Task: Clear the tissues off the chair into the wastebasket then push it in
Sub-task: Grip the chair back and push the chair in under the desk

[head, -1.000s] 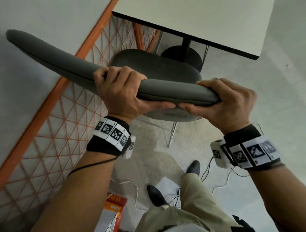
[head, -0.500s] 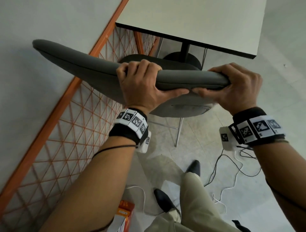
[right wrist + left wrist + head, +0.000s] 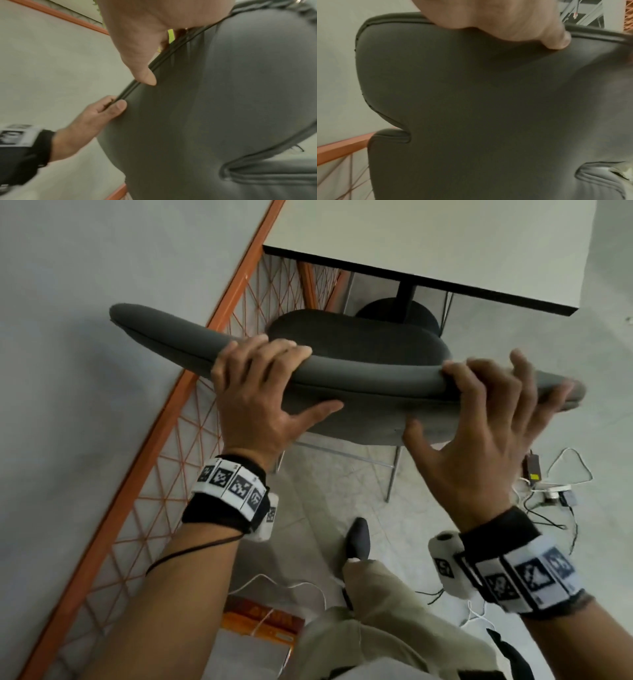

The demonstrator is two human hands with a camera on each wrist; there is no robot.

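our left hand (image 3: 260, 402) has fingers curled over the top edge of the chair (image 3: 359, 350) backrest, thumb pressed on its rear face. our right hand (image 3: 479, 446) has fingers spread and straight, resting loosely on that edge. the chair's seat sits partly under the white table (image 3: 445, 237).

White table (image 3: 445, 237), orange mesh fence (image 3: 164, 460), floor cables (image 3: 561, 484).

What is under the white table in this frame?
Under the white table stand its black post and round base, with the front of the grey chair's seat. The backrest and hands cover the seat's rear.
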